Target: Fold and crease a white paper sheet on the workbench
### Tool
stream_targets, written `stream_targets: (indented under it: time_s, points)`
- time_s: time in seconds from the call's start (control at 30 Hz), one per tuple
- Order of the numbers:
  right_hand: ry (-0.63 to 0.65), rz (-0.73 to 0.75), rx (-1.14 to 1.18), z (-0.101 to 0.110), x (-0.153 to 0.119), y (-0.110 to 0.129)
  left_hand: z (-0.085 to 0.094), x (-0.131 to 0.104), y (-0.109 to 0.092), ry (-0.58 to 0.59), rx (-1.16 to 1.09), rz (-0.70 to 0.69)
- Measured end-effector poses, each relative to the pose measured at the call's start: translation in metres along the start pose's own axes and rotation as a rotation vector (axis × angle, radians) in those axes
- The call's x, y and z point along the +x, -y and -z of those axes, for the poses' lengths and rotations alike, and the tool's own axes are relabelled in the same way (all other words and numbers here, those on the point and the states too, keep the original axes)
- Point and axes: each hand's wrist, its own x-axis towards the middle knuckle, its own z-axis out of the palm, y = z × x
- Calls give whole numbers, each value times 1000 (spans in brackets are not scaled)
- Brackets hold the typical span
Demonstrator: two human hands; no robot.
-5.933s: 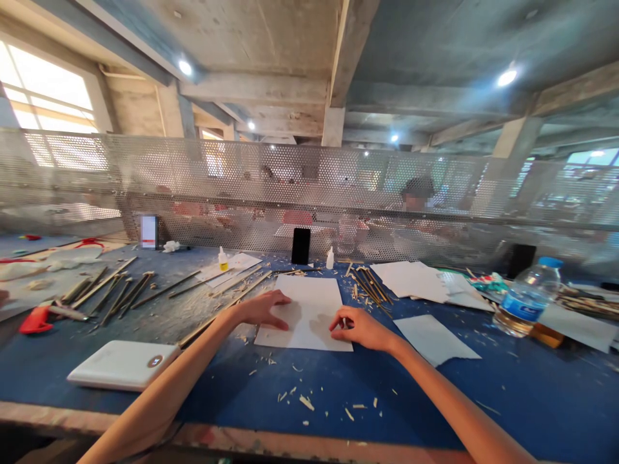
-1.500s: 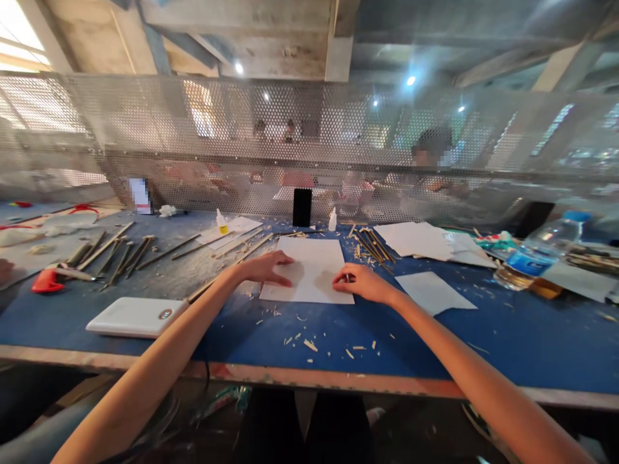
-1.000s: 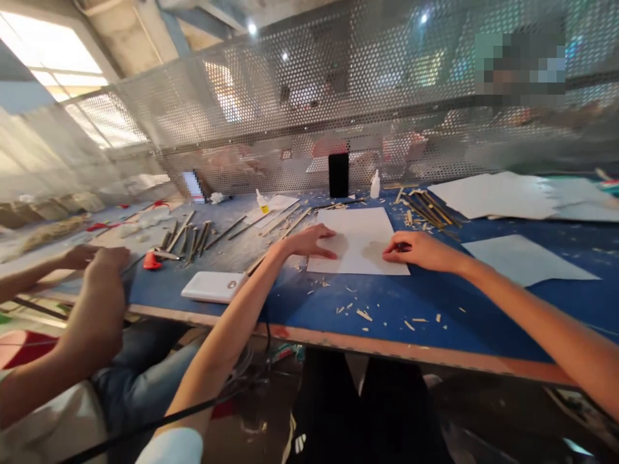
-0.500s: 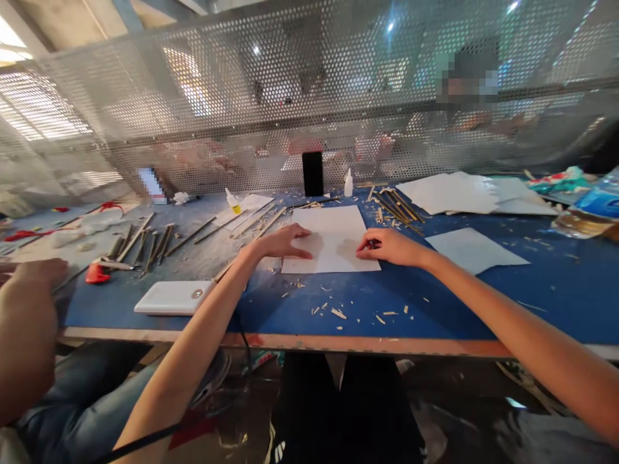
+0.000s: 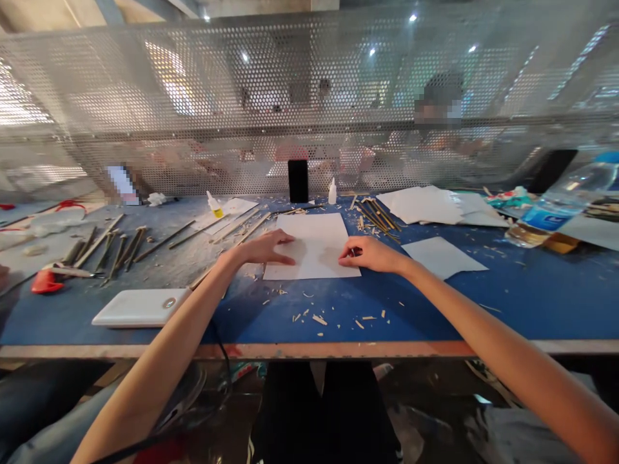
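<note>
A white sheet of paper (image 5: 313,232) lies flat on the blue table in front of me. My left hand (image 5: 265,248) rests at its left edge, thumb and forefinger spread apart, holding nothing. At the sheet's right side is my right hand (image 5: 370,253), its fingers curled and the fingertips pressed together. A small dark bit shows between those fingers, too small to name. Wood shavings (image 5: 319,319) are scattered in front of the sheet. To the right lies another white sheet (image 5: 442,256) with an uneven edge.
A white power bank (image 5: 135,308) sits front left, near sticks (image 5: 118,251) and a red-and-metal tool (image 5: 47,281). At the back stand a black phone (image 5: 298,182), two glue bottles (image 5: 333,192) and a perforated metal screen (image 5: 280,84). A water bottle (image 5: 546,216) leans at right.
The view has turned slightly to the right, so the table's things appear further left and more of the water bottle shows. Both hands keep their places on the sheet. The neighbour's arm has mostly left view.
</note>
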Motion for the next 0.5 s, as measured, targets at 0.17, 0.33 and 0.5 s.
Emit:
stream_targets:
  time_s: [0.17,0.33,0.5]
  points:
    - [-21,48,-20,1,-2,0,0,-1,-1,7,7,10]
    - [-21,67,-52,3,-4,0,0,-2,-4,6,-3,16]
    - [-108,81,-136,-3,-2,-1,-1,-1,-2,9,-16,17]
